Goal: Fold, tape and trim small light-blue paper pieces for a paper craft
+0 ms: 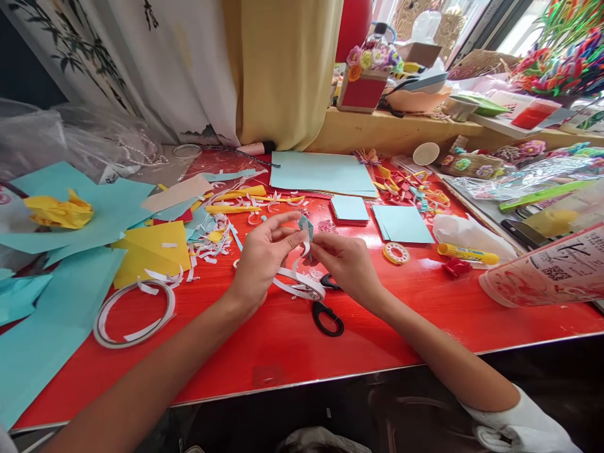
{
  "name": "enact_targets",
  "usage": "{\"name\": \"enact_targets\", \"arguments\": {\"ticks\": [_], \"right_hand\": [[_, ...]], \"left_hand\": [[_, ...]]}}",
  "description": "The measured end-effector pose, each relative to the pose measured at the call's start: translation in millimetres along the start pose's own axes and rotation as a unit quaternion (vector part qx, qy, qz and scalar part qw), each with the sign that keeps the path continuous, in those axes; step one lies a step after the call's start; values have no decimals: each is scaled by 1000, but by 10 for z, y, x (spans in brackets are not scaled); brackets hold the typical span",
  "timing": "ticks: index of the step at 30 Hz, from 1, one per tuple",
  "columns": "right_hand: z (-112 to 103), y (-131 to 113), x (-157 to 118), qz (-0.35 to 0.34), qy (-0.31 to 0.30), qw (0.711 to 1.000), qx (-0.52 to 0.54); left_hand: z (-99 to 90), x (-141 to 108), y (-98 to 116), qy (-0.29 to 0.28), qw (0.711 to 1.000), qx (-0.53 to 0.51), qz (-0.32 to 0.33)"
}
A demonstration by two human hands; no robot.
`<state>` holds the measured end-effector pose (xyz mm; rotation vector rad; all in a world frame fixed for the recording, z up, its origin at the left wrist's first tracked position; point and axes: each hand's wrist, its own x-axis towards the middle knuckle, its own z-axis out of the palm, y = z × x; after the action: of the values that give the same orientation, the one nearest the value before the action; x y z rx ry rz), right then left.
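- Scissors with black ring handles (317,316) lie on the glossy red tabletop (283,340), ring handles toward the front edge; their blades are hard to make out.
- Just above the scissors, the small folded light-blue paper piece (306,225) is held up between both hands, with a curling white paper strip (306,244) against it.
- Left hand (262,257), above and left of the scissors: thumb and fingers pinch the paper piece.
- Right hand (348,261), above and right of them: thumb and fingertips closed on the piece's other side; exactly which part they grip cannot be told.
- Flat white tape ring (309,290) sits just left of the scissors' far handle, near the left hand.
- The widest stretch of red surface runs along the front edge, nearer than the scissors and to both sides of them.
- Room tightens beyond the scissors at two stacks of light-blue paper squares (403,223), far left at shredded white paper scraps (214,236), and far right at a clear printed plastic cup (519,283), close to the front edge.
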<state>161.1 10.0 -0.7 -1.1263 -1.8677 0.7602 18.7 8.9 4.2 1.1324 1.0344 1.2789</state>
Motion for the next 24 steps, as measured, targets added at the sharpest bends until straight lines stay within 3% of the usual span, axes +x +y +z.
{"name": "enact_targets", "arguments": {"ticks": [13,24], "right_hand": [[15,20,-8,-15,-8,999,-34],[2,23,2,4,-9,1000,3]], "left_hand": [[15,-18,-33,29,999,-22,-15],[44,-34,-66,22,998,-58,-18]]}}
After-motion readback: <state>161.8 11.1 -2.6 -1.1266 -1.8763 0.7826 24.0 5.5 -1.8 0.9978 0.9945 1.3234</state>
